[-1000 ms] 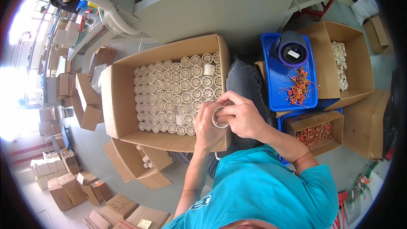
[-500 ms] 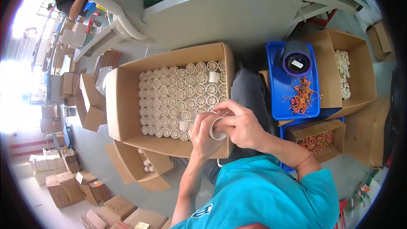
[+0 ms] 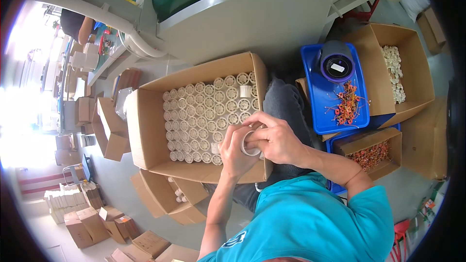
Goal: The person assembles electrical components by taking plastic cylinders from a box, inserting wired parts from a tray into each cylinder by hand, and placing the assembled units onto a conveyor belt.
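My left hand is wrapped round a white cylindrical plastic housing, held over the near right corner of a cardboard box. Its open end faces up. My right hand has its fingers pinched together inside that opening; whatever they grip is hidden. Rows of similar round white housings fill the box beneath, most with slotted ends upward. One housing lies on its side on top of the others, and another rests near my left hand.
At my right, a blue tray holds a dark round container and orange-red wired parts. Beyond it, a carton contains white pieces. A smaller box holds more orange-red parts. A machine frame stands ahead; an open carton sits left.
The whole view has shifted and turned slightly. My right fingers stay inside the housing with a small change of position, and my left hand keeps its hold.
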The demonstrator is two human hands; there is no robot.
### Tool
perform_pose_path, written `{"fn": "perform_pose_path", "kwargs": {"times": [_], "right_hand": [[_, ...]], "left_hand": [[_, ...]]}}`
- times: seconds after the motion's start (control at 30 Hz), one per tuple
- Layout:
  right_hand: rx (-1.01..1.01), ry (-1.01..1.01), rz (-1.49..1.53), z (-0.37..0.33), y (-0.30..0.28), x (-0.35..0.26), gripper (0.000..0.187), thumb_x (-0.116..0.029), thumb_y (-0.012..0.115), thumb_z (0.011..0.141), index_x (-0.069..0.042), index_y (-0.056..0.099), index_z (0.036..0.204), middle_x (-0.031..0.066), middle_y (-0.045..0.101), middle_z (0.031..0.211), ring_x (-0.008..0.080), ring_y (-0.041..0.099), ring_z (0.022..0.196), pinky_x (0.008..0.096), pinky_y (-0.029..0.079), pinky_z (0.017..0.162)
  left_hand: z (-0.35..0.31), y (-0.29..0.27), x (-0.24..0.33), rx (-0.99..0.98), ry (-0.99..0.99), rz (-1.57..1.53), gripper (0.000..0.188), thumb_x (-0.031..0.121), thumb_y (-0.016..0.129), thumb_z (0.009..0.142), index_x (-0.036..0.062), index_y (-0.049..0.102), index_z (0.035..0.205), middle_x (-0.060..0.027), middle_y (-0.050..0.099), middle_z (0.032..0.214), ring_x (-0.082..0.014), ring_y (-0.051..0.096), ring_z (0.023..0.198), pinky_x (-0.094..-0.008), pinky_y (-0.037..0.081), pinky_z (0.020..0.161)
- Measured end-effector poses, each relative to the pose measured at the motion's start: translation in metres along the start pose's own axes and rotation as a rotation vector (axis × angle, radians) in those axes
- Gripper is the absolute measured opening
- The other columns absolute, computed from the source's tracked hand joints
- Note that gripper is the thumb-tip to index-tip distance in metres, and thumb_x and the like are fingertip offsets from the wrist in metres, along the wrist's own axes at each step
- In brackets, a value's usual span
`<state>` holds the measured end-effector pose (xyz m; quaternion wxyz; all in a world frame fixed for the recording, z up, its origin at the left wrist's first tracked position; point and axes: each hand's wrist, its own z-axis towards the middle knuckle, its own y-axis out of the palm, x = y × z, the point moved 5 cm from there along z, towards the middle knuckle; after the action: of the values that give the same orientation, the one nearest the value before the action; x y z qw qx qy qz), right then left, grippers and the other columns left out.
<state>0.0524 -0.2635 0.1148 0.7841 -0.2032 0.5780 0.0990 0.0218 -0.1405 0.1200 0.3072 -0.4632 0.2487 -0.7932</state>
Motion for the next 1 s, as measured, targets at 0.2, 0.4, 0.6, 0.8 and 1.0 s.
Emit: {"fn": "perform_pose_path", "kwargs": {"times": [0.2, 0.4, 0.6, 0.8, 1.0], "right_hand": [[0.025, 0.029, 0.019, 0.002, -0.012, 0.011, 0.017, 0.006, 0.067, 0.071, -0.002, 0.075, 0.083, 0.0109, 0.064, 0.106, 0.0237, 0.065, 0.09, 0.034, 0.053, 0.079], [0.195, 0.017, 0.1, 0.005, -0.062, 0.013, 0.031, 0.002, 0.074, 0.072, 0.0, 0.072, 0.103, 0.0124, 0.06, 0.122, 0.021, 0.061, 0.101, 0.0319, 0.049, 0.089], [0.681, 0.083, -0.033, -0.048, -0.129, 0.028, 0.036, 0.003, 0.07, 0.079, 0.0, 0.068, 0.114, 0.0115, 0.064, 0.113, 0.0194, 0.062, 0.099, 0.028, 0.05, 0.082], [0.644, 0.347, -0.263, -0.108, -0.147, 0.07, 0.036, 0.002, 0.069, 0.081, -0.001, 0.066, 0.117, 0.0116, 0.062, 0.11, 0.0187, 0.062, 0.097, 0.0274, 0.051, 0.078], [0.859, 0.491, -0.454, -0.158, -0.194, 0.102, 0.033, -0.002, 0.066, 0.084, -0.001, 0.066, 0.117, 0.0135, 0.064, 0.105, 0.0212, 0.064, 0.087, 0.0323, 0.053, 0.074]], "left_hand": [[0.011, 0.012, 0.0, -0.003, 0.027, -0.026, 0.04, 0.001, 0.076, 0.063, 0.0071, 0.059, 0.099, -0.0098, 0.064, 0.09, -0.0282, 0.067, 0.075, -0.037, 0.054, 0.058], [0.082, 0.015, 0.019, -0.314, 0.225, 0.015, 0.042, 0.008, 0.078, 0.063, 0.0063, 0.06, 0.102, -0.0099, 0.061, 0.087, -0.0307, 0.066, 0.071, -0.0402, 0.054, 0.06], [0.241, -0.032, -0.024, 0.068, 0.074, -0.049, 0.059, 0.02, 0.087, 0.066, 0.0036, 0.061, 0.116, -0.0136, 0.064, 0.102, -0.0312, 0.063, 0.09, -0.0401, 0.051, 0.08], [0.366, -0.04, -0.121, 0.419, 0.167, 0.252, 0.065, 0.035, 0.07, 0.087, -0.0066, 0.047, 0.131, -0.03, 0.053, 0.126, -0.043, 0.052, 0.116, -0.0457, 0.042, 0.099], [0.358, -0.037, -0.126, 0.576, 0.327, 0.841, 0.075, 0.035, 0.061, 0.094, -0.015, 0.03, 0.139, -0.0326, 0.034, 0.143, -0.0449, 0.03, 0.134, -0.0529, 0.027, 0.109]]}}
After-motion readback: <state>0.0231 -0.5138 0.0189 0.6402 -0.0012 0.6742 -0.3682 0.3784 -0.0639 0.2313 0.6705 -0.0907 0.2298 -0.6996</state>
